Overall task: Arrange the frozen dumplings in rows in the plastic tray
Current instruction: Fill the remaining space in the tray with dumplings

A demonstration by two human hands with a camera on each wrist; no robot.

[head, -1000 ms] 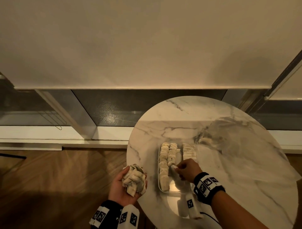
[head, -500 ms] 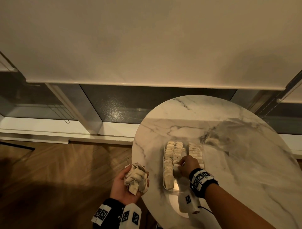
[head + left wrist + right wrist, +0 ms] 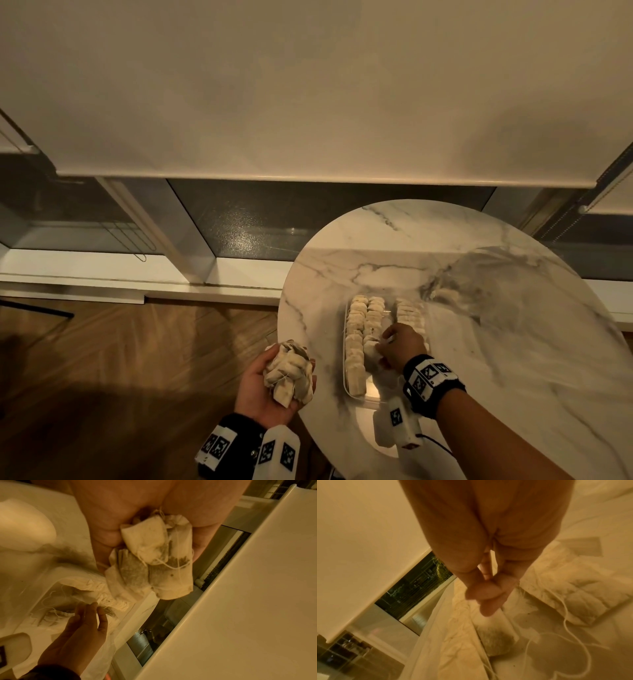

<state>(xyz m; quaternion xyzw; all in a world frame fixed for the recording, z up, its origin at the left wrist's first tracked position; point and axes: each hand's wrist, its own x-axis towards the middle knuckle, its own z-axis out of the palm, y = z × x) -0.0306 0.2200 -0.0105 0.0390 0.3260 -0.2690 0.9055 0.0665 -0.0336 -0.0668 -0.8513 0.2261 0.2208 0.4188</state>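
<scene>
The dumplings look like pale paper-like pouches with strings. Several stand in three rows in the clear plastic tray (image 3: 374, 394) on the marble table: left row (image 3: 354, 342), middle row (image 3: 374, 310), right row (image 3: 409, 313). My left hand (image 3: 260, 383) hovers palm-up off the table's left edge and grips a bunch of pouches (image 3: 289, 371) (image 3: 154, 563). My right hand (image 3: 382, 342) is over the tray's middle row. Its fingers (image 3: 89, 609) are straight and touch the pouches there. Nothing is pinched between them in the right wrist view, where a pouch (image 3: 498, 642) lies below the fingertips (image 3: 488, 609).
The round marble table (image 3: 479, 342) ends just left of the tray, with wooden floor (image 3: 137, 377) below my left hand. A window with a lowered blind (image 3: 308, 102) stands behind. The tray's near end (image 3: 371, 399) holds no pouches.
My right hand has moved slightly farther along the tray's middle row and its fingers have straightened; the white piece it pinched earlier is no longer in them. My left hand still holds the bunch.
</scene>
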